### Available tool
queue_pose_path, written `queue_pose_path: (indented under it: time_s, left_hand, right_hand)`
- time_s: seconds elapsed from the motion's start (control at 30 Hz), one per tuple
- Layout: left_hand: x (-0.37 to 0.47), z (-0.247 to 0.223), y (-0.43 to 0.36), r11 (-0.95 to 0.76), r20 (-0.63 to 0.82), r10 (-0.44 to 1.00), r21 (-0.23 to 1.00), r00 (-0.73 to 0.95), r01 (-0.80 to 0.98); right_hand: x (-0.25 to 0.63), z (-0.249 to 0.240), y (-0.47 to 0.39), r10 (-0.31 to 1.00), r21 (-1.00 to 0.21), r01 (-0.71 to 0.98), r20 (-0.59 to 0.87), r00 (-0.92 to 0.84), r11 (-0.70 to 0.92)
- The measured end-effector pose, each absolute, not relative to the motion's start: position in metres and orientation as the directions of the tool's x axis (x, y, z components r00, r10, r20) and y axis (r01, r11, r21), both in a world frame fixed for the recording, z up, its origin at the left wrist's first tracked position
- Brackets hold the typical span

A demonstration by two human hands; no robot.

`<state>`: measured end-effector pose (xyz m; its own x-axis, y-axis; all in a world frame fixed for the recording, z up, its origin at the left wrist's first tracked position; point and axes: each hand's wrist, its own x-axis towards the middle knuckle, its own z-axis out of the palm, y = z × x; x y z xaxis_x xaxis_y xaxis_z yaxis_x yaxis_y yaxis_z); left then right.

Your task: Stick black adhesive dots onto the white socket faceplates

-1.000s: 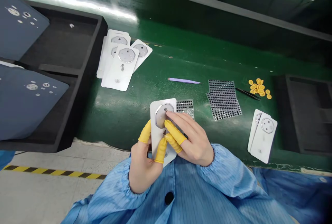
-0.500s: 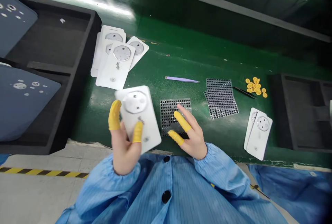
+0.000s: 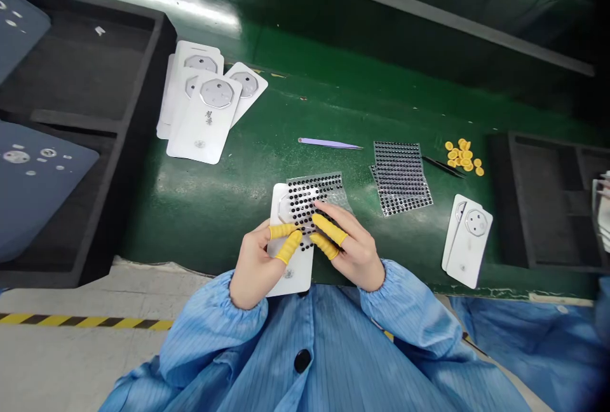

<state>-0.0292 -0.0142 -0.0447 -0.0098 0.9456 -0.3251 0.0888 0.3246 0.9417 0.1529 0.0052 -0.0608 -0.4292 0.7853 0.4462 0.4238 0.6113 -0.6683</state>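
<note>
The left hand (image 3: 255,266) is gripping a flat white plastic plate with a round silver middle (image 3: 291,266) near the front edge of the shiny green table (image 3: 295,107). Two yellow-capped fingers are curling over the plate's face. The right hand (image 3: 355,253) is sitting just beside it, at 3 o'clock from the plate, with its fingers pressing down on a clear sheet full of little black dots (image 3: 317,196). That sheet is lying over the top part of the plate. Both hands are touching it.

The table's front edge is running right under the wrists, close to the blue coat (image 3: 305,348). At 11 o'clock from the hands a pile of white plates (image 3: 203,107) is resting, well apart. At 12 o'clock a thin purple stick (image 3: 328,144) is lying alone. At 2 o'clock more dotted sheets (image 3: 403,177) are lying, with a heap of small yellow finger caps (image 3: 462,156) past them. At 3 o'clock two more white plates (image 3: 467,240) are sitting near the edge. A black foam tray (image 3: 138,145) is closing off the left side. Bare green table is showing between the hands and the pile.
</note>
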Motion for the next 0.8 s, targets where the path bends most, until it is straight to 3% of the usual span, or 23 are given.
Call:
queue_pose_path:
  time_s: [0.13, 0.33, 0.53, 0.6, 0.73, 0.8]
  left_hand:
    - [-0.031, -0.044, -0.015, 0.313, -0.313, 0.95, 0.946, -0.019, 0.078]
    - [-0.033, -0.047, -0.02, 0.106, -0.129, 0.989, 0.957, 0.07, 0.27]
    - [-0.034, -0.051, -0.019, 0.088, -0.119, 0.99, 0.947, 0.082, 0.309]
    - [-0.031, -0.052, -0.017, 0.067, -0.094, 0.993, 0.944, 0.071, 0.322]
    - [-0.034, -0.056, -0.012, 0.048, -0.083, 0.994, 0.919, 0.072, 0.392]
    - [-0.045, -0.056, -0.011, 0.071, -0.113, 0.991, 0.895, 0.069, 0.441]
  right_hand:
    - [0.152, -0.054, 0.006, 0.759, -0.639, 0.421, 0.467, -0.453, 0.644]
    - [0.15, -0.045, 0.013, 0.644, -0.426, 0.485, 0.456, -0.614, 0.764]
    - [0.147, -0.058, 0.013, 0.545, -0.32, 0.446, 0.584, -0.602, 0.836]
    - [0.145, -0.067, 0.014, 0.547, -0.352, 0.42, 0.593, -0.591, 0.836]
    - [0.141, -0.083, 0.017, 0.724, -0.621, 0.387, 0.493, -0.483, 0.682]
    - [0.141, -0.088, 0.019, 0.795, -0.692, 0.41, 0.431, -0.426, 0.594]
